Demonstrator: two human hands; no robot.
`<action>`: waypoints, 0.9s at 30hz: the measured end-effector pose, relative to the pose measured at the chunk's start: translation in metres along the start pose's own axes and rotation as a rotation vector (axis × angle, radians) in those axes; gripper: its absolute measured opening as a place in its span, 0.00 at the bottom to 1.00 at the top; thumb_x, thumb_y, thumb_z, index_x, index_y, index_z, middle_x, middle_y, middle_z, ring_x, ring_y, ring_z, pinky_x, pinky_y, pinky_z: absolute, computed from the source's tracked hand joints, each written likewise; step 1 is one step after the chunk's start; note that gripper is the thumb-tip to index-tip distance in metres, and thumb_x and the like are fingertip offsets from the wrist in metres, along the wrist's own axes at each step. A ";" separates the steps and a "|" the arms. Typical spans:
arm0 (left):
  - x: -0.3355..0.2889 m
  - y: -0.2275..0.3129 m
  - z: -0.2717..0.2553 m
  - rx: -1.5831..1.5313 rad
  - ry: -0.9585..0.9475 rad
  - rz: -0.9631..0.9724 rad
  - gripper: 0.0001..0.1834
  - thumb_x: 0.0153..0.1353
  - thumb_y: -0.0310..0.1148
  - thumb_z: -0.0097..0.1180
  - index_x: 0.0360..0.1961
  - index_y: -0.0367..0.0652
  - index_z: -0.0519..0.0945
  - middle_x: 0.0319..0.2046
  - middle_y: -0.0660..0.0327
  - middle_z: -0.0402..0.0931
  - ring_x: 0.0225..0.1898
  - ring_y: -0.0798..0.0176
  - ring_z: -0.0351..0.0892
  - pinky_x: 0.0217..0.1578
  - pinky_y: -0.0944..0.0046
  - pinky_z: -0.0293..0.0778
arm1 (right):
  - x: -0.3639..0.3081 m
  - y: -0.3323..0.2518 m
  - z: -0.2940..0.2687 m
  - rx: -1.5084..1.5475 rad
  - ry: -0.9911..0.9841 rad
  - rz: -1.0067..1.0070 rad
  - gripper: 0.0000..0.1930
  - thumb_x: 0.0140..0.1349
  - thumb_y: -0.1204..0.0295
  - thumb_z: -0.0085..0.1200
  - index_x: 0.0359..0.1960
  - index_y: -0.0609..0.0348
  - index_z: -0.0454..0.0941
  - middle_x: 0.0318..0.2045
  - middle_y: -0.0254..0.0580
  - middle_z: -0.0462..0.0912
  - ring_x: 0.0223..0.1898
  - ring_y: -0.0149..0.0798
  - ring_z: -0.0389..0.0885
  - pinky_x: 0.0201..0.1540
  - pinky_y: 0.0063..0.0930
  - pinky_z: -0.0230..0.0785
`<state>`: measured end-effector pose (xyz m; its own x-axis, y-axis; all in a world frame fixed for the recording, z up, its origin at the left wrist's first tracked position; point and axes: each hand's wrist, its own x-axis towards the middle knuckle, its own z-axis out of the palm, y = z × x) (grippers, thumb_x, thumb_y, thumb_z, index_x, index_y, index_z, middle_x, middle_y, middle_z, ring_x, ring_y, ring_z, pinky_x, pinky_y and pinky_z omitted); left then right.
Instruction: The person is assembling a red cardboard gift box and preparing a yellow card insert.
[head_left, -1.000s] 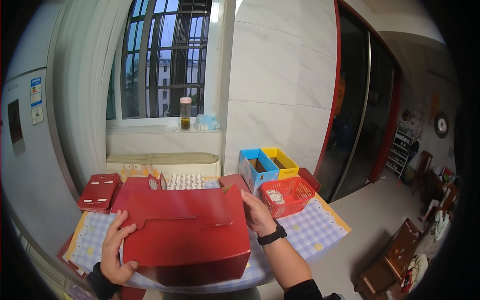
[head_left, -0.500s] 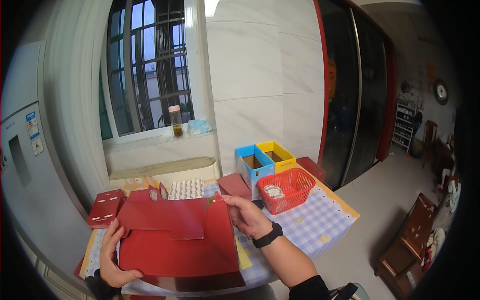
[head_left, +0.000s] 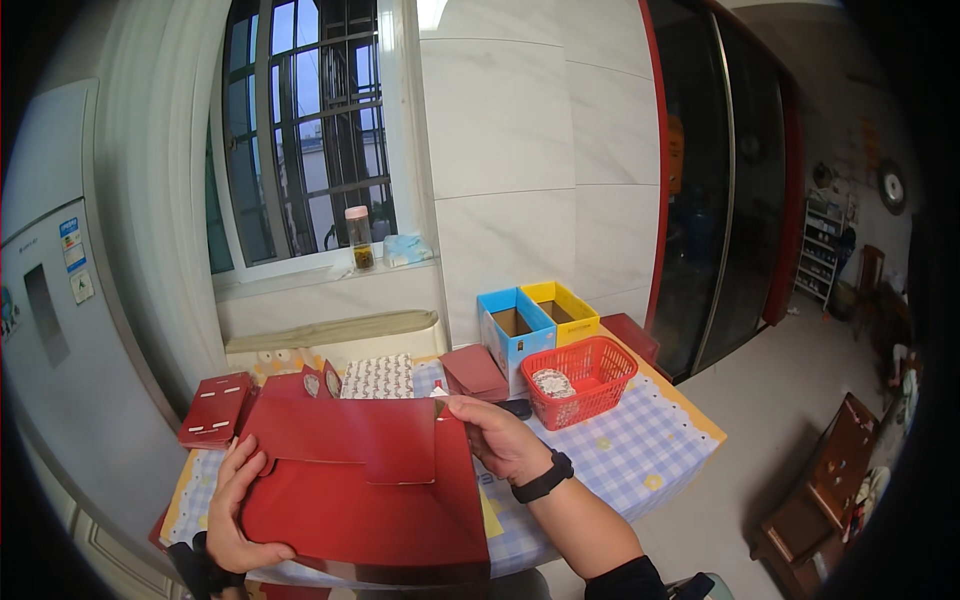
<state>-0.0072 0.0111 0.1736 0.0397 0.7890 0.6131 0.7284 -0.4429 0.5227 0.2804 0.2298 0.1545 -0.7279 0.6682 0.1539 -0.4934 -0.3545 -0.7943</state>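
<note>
holding a red box over the near part of the checked tablecloth, left hand clasping its left side with thumb on the front, right hand pinching its upper right corner. red basket with a round patterned thing inside sits right of the box, blue box and yellow box just behind the basket.

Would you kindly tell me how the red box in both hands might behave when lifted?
The red box is probably light for its size: its walls look like card, though the inside is hidden. Its flap may flex, since its cut edge lies over the panel below. Its surface might be slippery, given the faint sheen.
</note>
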 end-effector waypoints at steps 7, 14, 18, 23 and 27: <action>0.001 0.002 -0.002 -0.029 -0.017 0.003 0.59 0.30 0.60 0.73 0.61 0.33 0.67 0.65 0.39 0.55 0.69 0.40 0.48 0.66 0.45 0.41 | 0.002 0.001 0.000 -0.080 0.030 -0.012 0.14 0.67 0.65 0.48 0.49 0.59 0.75 0.44 0.33 0.81 0.44 0.26 0.79 0.47 0.21 0.70; 0.002 0.005 0.001 -0.109 0.004 -0.033 0.61 0.30 0.59 0.74 0.62 0.32 0.64 0.67 0.38 0.51 0.70 0.42 0.47 0.66 0.49 0.43 | 0.001 0.004 0.004 -0.077 0.084 -0.035 0.15 0.67 0.67 0.47 0.51 0.60 0.74 0.45 0.35 0.81 0.46 0.27 0.78 0.50 0.22 0.69; 0.005 0.008 0.005 -0.164 0.039 -0.047 0.63 0.30 0.60 0.74 0.63 0.32 0.63 0.67 0.38 0.48 0.70 0.42 0.46 0.66 0.50 0.43 | -0.001 0.000 0.009 -0.026 0.039 -0.027 0.17 0.66 0.70 0.47 0.54 0.65 0.71 0.49 0.42 0.79 0.50 0.33 0.78 0.54 0.26 0.71; 0.002 0.003 0.002 -0.112 0.008 -0.009 0.62 0.31 0.60 0.74 0.64 0.32 0.62 0.68 0.37 0.47 0.70 0.42 0.46 0.66 0.50 0.43 | -0.001 -0.001 0.014 -0.019 0.017 -0.048 0.17 0.67 0.73 0.46 0.55 0.66 0.69 0.49 0.43 0.78 0.49 0.33 0.79 0.53 0.26 0.72; 0.002 0.000 0.002 -0.075 -0.017 -0.002 0.61 0.32 0.61 0.72 0.63 0.32 0.63 0.68 0.37 0.48 0.70 0.41 0.46 0.67 0.49 0.42 | 0.003 0.003 0.026 -0.109 0.102 -0.096 0.18 0.68 0.73 0.42 0.58 0.66 0.66 0.50 0.44 0.77 0.50 0.32 0.77 0.53 0.25 0.70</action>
<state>-0.0056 0.0139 0.1736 0.0505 0.7970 0.6018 0.6754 -0.4712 0.5673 0.2649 0.2140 0.1680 -0.6251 0.7604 0.1760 -0.4999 -0.2169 -0.8385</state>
